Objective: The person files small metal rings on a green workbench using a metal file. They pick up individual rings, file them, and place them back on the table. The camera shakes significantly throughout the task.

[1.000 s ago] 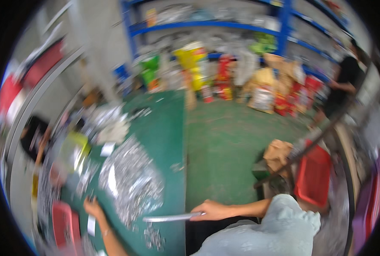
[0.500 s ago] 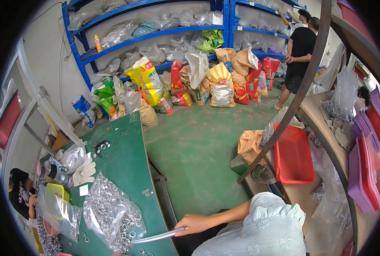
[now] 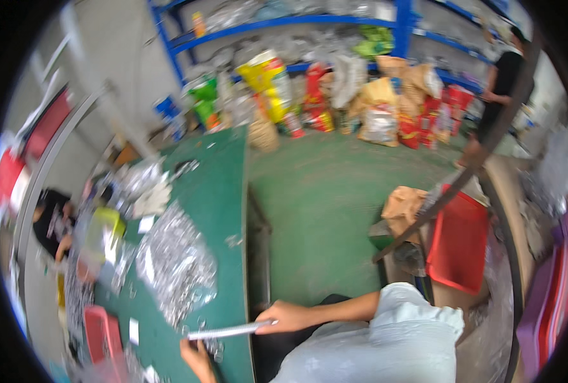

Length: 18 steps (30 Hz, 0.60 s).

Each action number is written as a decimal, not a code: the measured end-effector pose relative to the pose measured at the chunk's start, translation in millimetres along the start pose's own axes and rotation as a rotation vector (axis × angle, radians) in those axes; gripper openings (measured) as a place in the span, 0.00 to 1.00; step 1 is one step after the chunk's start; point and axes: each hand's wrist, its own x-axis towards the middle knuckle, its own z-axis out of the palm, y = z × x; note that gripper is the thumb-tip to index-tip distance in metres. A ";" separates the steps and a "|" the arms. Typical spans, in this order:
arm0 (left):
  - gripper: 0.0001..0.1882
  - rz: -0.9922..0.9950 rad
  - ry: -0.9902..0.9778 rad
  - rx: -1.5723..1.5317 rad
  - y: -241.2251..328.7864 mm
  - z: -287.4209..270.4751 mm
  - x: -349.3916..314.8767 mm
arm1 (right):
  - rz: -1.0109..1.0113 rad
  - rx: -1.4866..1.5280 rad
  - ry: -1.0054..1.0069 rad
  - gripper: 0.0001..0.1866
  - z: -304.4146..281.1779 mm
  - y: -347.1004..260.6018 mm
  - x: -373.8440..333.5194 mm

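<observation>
My right hand (image 3: 288,317) is closed round one end of a narrow silver strip (image 3: 230,330), which reaches left over the edge of the green table (image 3: 226,198). At the strip's far end is my left hand (image 3: 198,360), coming in from the lower edge. Blur hides whether its fingers touch the strip or grip anything. Just beyond lies a clear plastic bag (image 3: 175,265) full of small silver metal rings. Several loose rings (image 3: 215,348) lie on the table by the strip, partly behind it.
A pink-red basket (image 3: 102,335) stands at the table's near left. White gloves (image 3: 153,201) and a yellow-green container (image 3: 108,223) lie farther off. A red tray (image 3: 459,239) rests at the right. Filled sacks (image 3: 380,115) line the blue shelves (image 3: 297,29). Other people stand at far right and left.
The view has swung, blurring the picture and shifting the scene to the right. My left hand has come into view at the strip's far end. My right hand still holds the strip.
</observation>
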 end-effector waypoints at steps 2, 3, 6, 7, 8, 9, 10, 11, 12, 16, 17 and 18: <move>0.06 -0.052 0.038 -0.089 13.3 -6.4 0.4 | 0.052 -0.007 -0.053 0.17 -3.3 -13.8 0.3; 0.07 -0.078 -0.017 -0.048 31.2 -11.6 3.1 | 0.079 -0.066 -0.058 0.17 -3.6 -11.2 0.1; 0.10 -0.049 0.055 -0.039 29.2 -10.4 5.7 | 0.129 -0.013 -0.026 0.17 -0.2 -13.0 1.8; 0.10 0.014 0.134 -0.080 23.6 -10.9 4.5 | 0.145 0.023 0.000 0.17 3.0 -6.7 2.4; 0.11 0.051 0.169 -0.032 24.1 -17.1 5.0 | 0.195 0.035 0.004 0.17 2.3 -13.5 4.9; 0.11 0.093 0.194 0.008 25.3 -21.1 7.3 | 0.231 0.054 0.005 0.16 2.7 -13.4 5.1; 0.11 0.077 0.184 -0.030 21.0 -25.5 9.3 | 0.268 0.055 0.001 0.16 2.6 -16.5 8.2; 0.11 0.056 0.169 -0.073 16.6 -28.9 7.7 | 0.315 0.054 -0.003 0.15 2.7 -21.7 10.0; 0.11 -0.115 0.157 -0.393 21.7 -31.7 6.1 | 0.308 0.081 0.001 0.15 4.0 -24.3 11.5; 0.11 -0.556 0.074 -1.245 71.7 -60.5 -9.1 | 0.305 0.165 0.032 0.14 6.0 -30.0 12.4; 0.12 -0.559 0.082 -1.316 84.4 -64.7 -12.0 | 0.298 0.134 0.034 0.13 4.3 -33.6 12.7; 0.12 -0.554 0.099 -1.326 90.3 -67.2 -16.6 | 0.276 0.128 0.013 0.12 3.5 -39.4 13.6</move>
